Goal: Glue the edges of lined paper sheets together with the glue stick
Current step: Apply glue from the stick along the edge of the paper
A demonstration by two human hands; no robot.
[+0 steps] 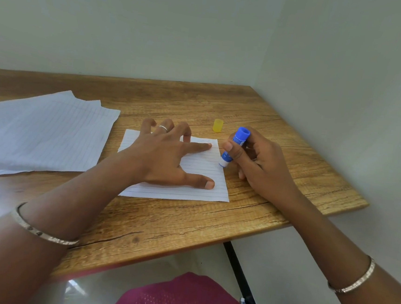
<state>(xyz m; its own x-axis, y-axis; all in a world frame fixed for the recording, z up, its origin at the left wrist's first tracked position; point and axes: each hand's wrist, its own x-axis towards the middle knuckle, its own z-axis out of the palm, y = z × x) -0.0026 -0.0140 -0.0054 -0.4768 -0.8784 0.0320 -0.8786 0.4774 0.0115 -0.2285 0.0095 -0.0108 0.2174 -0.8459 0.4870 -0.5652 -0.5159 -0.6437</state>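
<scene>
A small lined paper sheet point(202, 174) lies flat on the wooden table point(188, 223). My left hand point(167, 154) presses it down with fingers spread, index finger and thumb near its right edge. My right hand point(256, 161) grips a blue glue stick point(233, 147), uncapped and tilted, with its white tip touching the sheet's right edge. The stick's yellow cap point(217, 125) stands on the table just beyond the sheet.
A stack of larger lined sheets point(38, 133) lies at the left of the table. Walls close off the table's back and right sides. The table's near edge runs diagonally, with a black leg point(240, 271) below it.
</scene>
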